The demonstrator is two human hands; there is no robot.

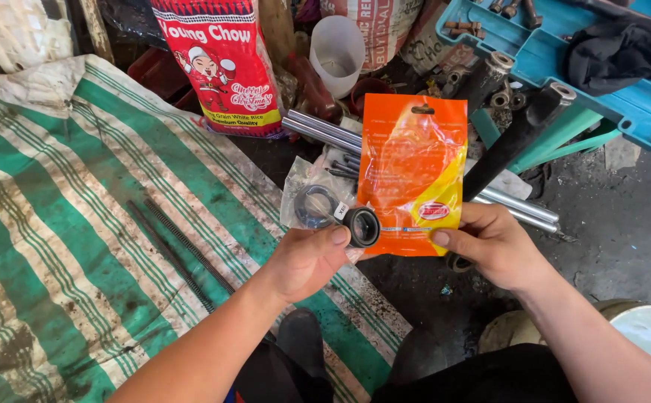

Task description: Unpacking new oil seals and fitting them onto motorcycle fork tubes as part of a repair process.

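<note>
Left hand [307,257]: fingers clamped on a black ring seal [362,226]. Right hand [489,242]: fingers pinching the lower edge of an upright orange packet [412,168], immediately right of the seal.

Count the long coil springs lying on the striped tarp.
2: the coil springs lie side by side on the green-striped tarp, left of the left hand; none visibly hidden.

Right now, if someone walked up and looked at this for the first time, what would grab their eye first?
The bright orange and yellow plastic packet at centre, pinched in the right hand. Beside it, the left hand holds a small black rubber ring and a clear plastic bag. The green and white striped tarp fills the left, with two long dark coil springs lying on it.
</note>
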